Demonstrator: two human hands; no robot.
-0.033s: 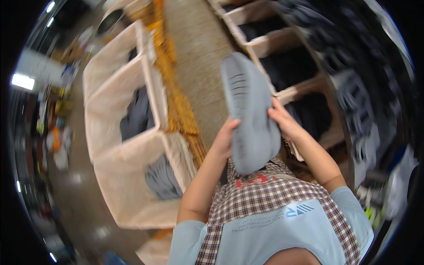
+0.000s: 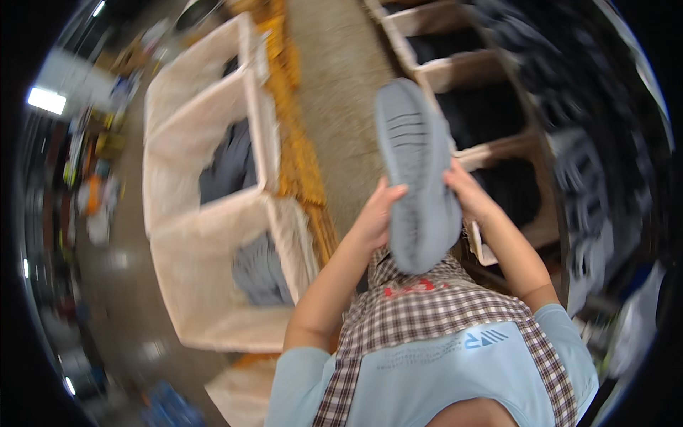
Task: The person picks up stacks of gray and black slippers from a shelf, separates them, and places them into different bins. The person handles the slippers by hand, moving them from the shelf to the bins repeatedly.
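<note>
The sole [image 2: 421, 181] is grey, the binned pile [image 2: 484, 115] perhaps black

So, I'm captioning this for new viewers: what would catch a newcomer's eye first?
First, the grey shoe sole held between left hand and right hand, near the picture's centre. Then the pale bins at left, the nearest one holding grey pieces, and the checked apron below.

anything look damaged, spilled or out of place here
Nothing clearly stands out: the raised grey shoe sole looks whole, and the grey pieces lie inside the nearest upright bin on the left. Blur could hide small flaws.
</note>
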